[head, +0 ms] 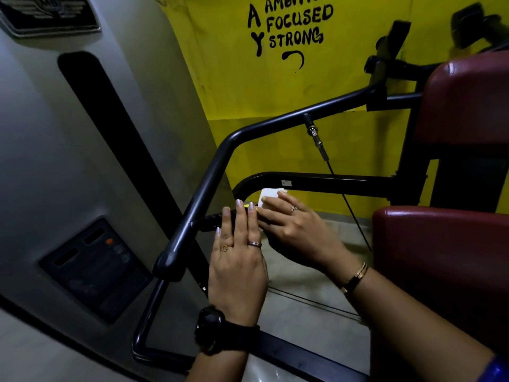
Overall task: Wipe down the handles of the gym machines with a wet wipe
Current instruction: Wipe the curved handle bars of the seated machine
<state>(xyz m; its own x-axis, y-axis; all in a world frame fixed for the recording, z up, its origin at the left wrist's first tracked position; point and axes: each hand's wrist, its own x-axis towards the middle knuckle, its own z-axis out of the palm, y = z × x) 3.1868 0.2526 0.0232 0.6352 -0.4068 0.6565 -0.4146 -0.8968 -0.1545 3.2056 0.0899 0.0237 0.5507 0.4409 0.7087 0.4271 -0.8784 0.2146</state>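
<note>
Looking down, my left hand (237,260) lies flat, fingers straight and close together, across the short black handle (210,220) jutting from the bent bar (210,172), while just beside it my right hand (297,232) holds the white wipe (268,195) under its fingers, thumb hidden, by the handle's end.

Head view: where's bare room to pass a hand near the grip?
Free: gap between bent bar and frame bar; floor between right hand and seat. Crowded: the grip, under left hand, right hand and wipe.
</note>
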